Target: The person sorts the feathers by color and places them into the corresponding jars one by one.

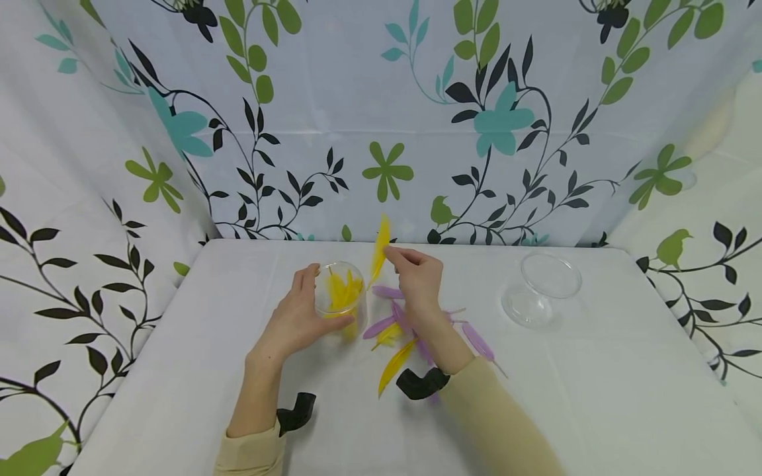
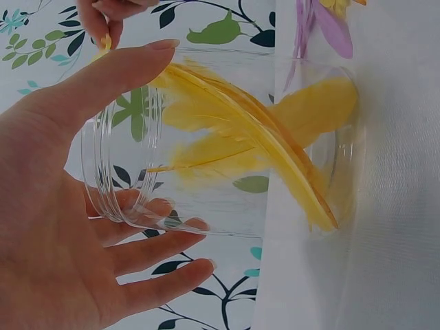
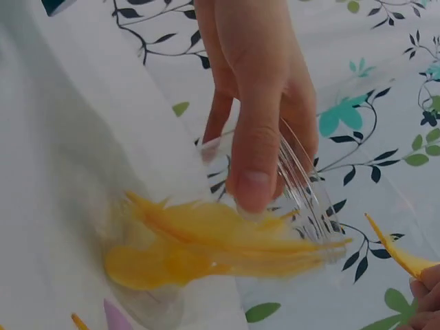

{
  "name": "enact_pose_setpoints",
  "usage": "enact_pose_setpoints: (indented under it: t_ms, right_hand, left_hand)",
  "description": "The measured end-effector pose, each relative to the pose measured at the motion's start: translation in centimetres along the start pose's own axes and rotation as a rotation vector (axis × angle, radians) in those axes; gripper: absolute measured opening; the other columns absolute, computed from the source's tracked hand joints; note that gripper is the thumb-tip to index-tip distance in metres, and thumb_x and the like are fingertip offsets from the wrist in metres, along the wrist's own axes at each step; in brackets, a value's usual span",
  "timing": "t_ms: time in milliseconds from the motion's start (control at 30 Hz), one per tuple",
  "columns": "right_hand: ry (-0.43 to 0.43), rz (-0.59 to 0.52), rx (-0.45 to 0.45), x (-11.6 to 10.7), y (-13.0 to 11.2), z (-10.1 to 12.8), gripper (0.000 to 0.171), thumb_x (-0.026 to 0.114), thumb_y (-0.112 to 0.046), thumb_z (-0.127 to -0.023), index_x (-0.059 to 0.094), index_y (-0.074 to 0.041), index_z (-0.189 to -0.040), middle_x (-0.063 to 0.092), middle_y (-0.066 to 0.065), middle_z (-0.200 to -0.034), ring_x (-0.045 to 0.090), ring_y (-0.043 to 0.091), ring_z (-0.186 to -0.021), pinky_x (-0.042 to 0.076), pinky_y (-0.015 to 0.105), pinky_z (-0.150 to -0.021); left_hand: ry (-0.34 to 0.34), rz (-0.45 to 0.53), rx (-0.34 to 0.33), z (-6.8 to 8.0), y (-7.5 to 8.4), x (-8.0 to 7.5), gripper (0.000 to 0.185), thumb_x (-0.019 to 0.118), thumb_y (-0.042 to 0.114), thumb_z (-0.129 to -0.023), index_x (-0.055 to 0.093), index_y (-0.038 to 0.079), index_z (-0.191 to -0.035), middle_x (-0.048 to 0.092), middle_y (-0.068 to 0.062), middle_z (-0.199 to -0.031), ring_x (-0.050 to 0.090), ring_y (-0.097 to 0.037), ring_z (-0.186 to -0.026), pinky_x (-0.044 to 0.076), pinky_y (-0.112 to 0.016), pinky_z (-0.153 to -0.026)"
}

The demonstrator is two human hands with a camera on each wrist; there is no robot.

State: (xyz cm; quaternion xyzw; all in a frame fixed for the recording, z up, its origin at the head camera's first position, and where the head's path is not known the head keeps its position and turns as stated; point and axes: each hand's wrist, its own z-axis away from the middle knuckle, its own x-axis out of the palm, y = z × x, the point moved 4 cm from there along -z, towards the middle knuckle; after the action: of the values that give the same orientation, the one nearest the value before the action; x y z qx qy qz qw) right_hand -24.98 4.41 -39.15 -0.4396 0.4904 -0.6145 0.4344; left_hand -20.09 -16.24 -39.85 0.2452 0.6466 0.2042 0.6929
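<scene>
My left hand (image 1: 297, 317) holds a clear jar (image 1: 323, 305) round its upper part, thumb on one side and fingers on the other. Several yellow feathers (image 2: 254, 137) lean inside the jar, seen through its wall in the left wrist view. Beside the jar's mouth, my right hand (image 1: 419, 281) pinches one yellow feather (image 1: 381, 248) upright between thumb and fingertips. Under the right forearm lie several purple feathers (image 1: 380, 326) and a few yellow feathers (image 1: 395, 367), partly hidden by the arm.
A second clear jar (image 1: 526, 307) stands at the right of the white table (image 1: 595, 396). Behind the table hangs a leaf-patterned cloth (image 1: 333, 132), with similar cloth at both sides.
</scene>
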Motion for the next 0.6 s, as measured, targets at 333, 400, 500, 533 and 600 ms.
enact_pose_setpoints:
  t_ms: [333, 400, 500, 533, 600]
  right_hand:
    - [0.018, -0.004, 0.0, 2.9, 2.6, 1.3, 0.02, 0.077, -0.033, -0.088, 0.081, -0.016, -0.097, 0.071, -0.001, -0.091, 0.055, 0.015, -0.08, 0.047, 0.028, -0.075]
    - [-0.01, 0.032, -0.021, 3.2, 3.0, 1.7, 0.02, 0.076, -0.034, -0.089, 0.081, -0.017, -0.098, 0.073, -0.001, -0.093, 0.057, 0.015, -0.08, 0.049, 0.025, -0.074]
    - [-0.047, 0.092, -0.063, 3.4, 3.4, 2.3, 0.018, 0.075, -0.034, -0.09, 0.081, -0.019, -0.098, 0.075, -0.003, -0.095, 0.06, 0.017, -0.081, 0.053, 0.025, -0.074]
    - [-0.057, 0.106, -0.081, 3.5, 3.5, 2.5, 0.018, 0.075, -0.033, -0.09, 0.081, -0.018, -0.098, 0.075, -0.002, -0.095, 0.062, 0.017, -0.082, 0.054, 0.026, -0.075]
    - [-0.065, 0.133, -0.103, 3.5, 3.6, 2.8, 0.018, 0.075, -0.033, -0.09, 0.081, -0.018, -0.098, 0.076, -0.002, -0.095, 0.064, 0.018, -0.082, 0.056, 0.026, -0.075]
  left_hand:
    - [-0.003, 0.002, -0.009, -0.1, 0.1, 0.2, 0.112, 0.082, 0.054, -0.075, 0.017, 0.012, -0.156, 0.028, -0.012, -0.156, 0.051, -0.041, -0.128, 0.044, -0.06, -0.104]
    - [-0.004, 0.002, -0.004, 0.0, 0.1, 0.2, 0.112, 0.082, 0.054, -0.075, 0.017, 0.012, -0.156, 0.029, -0.012, -0.156, 0.051, -0.041, -0.127, 0.045, -0.06, -0.104]
    - [0.0, -0.001, 0.006, 0.0, 0.1, 0.1, 0.112, 0.082, 0.054, -0.075, 0.017, 0.011, -0.156, 0.03, -0.013, -0.155, 0.052, -0.041, -0.126, 0.045, -0.059, -0.104]
    - [0.002, -0.002, 0.009, 0.0, 0.1, 0.1, 0.111, 0.082, 0.054, -0.076, 0.017, 0.011, -0.156, 0.03, -0.012, -0.155, 0.053, -0.041, -0.125, 0.046, -0.059, -0.103]
    - [0.007, -0.004, 0.015, 0.0, 0.1, 0.0, 0.111, 0.082, 0.053, -0.076, 0.018, 0.011, -0.156, 0.03, -0.012, -0.155, 0.053, -0.041, -0.124, 0.046, -0.058, -0.103]
